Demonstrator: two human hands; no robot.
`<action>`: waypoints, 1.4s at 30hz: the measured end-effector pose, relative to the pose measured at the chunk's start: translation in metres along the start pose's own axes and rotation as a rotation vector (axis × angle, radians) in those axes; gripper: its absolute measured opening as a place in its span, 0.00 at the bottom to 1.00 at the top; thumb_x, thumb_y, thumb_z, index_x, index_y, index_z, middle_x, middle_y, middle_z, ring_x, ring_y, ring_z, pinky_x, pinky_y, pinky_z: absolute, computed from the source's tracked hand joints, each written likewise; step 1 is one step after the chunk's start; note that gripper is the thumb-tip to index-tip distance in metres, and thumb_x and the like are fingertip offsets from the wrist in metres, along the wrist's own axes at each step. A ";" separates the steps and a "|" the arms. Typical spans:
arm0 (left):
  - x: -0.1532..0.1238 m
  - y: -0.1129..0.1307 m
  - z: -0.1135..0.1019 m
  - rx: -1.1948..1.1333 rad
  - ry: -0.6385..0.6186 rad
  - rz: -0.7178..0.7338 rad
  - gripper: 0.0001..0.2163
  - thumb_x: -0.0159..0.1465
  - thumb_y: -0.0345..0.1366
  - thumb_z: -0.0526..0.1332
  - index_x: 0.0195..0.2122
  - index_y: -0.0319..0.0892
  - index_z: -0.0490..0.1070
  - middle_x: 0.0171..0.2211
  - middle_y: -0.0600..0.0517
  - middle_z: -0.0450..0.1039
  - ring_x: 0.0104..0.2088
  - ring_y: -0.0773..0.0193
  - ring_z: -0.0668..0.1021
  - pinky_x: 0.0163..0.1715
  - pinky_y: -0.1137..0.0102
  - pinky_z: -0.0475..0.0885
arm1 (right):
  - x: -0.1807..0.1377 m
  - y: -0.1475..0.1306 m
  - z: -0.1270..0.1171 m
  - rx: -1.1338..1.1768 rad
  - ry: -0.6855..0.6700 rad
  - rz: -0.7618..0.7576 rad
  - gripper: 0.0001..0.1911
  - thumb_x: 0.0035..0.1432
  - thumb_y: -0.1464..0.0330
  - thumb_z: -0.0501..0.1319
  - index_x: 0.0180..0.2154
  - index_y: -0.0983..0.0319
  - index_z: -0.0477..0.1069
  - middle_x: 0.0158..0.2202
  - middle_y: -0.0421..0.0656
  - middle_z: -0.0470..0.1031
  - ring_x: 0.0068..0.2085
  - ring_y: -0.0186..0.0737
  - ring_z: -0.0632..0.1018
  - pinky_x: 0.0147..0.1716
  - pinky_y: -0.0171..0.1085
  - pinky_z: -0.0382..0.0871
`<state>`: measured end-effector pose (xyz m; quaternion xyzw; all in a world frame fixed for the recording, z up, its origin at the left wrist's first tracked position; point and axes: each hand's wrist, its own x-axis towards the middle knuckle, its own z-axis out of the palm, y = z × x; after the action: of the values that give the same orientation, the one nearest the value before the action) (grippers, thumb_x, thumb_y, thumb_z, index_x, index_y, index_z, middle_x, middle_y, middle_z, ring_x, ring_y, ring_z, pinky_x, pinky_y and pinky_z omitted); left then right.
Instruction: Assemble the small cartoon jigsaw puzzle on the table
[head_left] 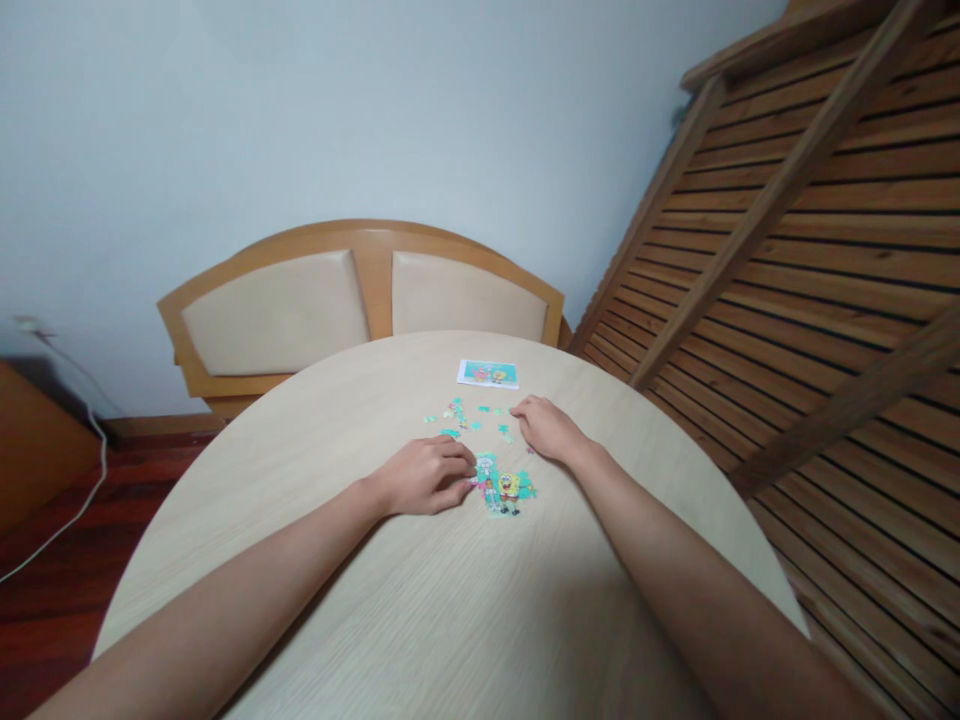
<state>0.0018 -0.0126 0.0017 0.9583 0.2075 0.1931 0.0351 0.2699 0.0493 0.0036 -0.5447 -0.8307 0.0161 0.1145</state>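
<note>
Where the left hand [429, 476] rests, flat puzzle pieces [509, 487] (jagged-edged) interlock.

Two hands [429, 475] [551, 428], one joined puzzle section [508, 488], one picture card [489, 374], one table [435, 620], two padded panels [277, 312] show.

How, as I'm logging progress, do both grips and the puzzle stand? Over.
Left grip at left edge of partly assembled puzzle. Right grip beside loose pieces, scattered beyond puzzle. Possible obstruction: left grip hiding that edge.
</note>
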 end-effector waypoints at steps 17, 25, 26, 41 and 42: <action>0.001 0.000 0.000 -0.025 0.001 -0.004 0.11 0.70 0.37 0.56 0.45 0.42 0.77 0.46 0.47 0.78 0.45 0.59 0.79 0.49 0.63 0.74 | -0.057 -0.004 -0.014 0.222 0.059 -0.041 0.14 0.61 0.67 0.65 0.48 0.64 0.77 0.48 0.51 0.80 0.50 0.50 0.77 0.53 0.47 0.69; 0.003 -0.001 0.003 -0.045 -0.019 0.022 0.12 0.70 0.37 0.55 0.50 0.43 0.75 0.48 0.47 0.77 0.48 0.58 0.79 0.52 0.63 0.73 | -0.063 0.019 -0.022 0.184 -0.035 -0.012 0.17 0.60 0.68 0.64 0.51 0.62 0.76 0.51 0.50 0.78 0.53 0.51 0.75 0.55 0.47 0.67; 0.003 -0.001 0.003 -0.049 -0.016 0.024 0.12 0.70 0.36 0.55 0.50 0.43 0.75 0.49 0.47 0.77 0.48 0.58 0.78 0.51 0.63 0.73 | -0.062 0.020 -0.023 0.172 -0.036 0.000 0.16 0.61 0.67 0.63 0.50 0.62 0.77 0.50 0.49 0.79 0.52 0.51 0.76 0.54 0.46 0.68; 0.003 -0.001 0.005 -0.089 0.023 -0.044 0.13 0.67 0.29 0.52 0.46 0.42 0.74 0.45 0.47 0.77 0.46 0.60 0.78 0.50 0.63 0.74 | -0.056 0.004 -0.016 0.091 0.050 -0.018 0.06 0.64 0.67 0.62 0.37 0.61 0.78 0.40 0.47 0.80 0.45 0.48 0.76 0.47 0.44 0.65; 0.003 -0.001 0.005 -0.093 0.018 -0.044 0.13 0.67 0.29 0.52 0.46 0.42 0.74 0.45 0.47 0.77 0.46 0.60 0.78 0.50 0.63 0.74 | -0.056 0.004 -0.015 0.103 0.049 -0.035 0.06 0.64 0.68 0.61 0.38 0.61 0.77 0.40 0.47 0.79 0.45 0.48 0.76 0.48 0.44 0.65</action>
<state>0.0054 -0.0102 -0.0019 0.9491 0.2197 0.2104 0.0819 0.2984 -0.0016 0.0076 -0.5237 -0.8350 0.0434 0.1631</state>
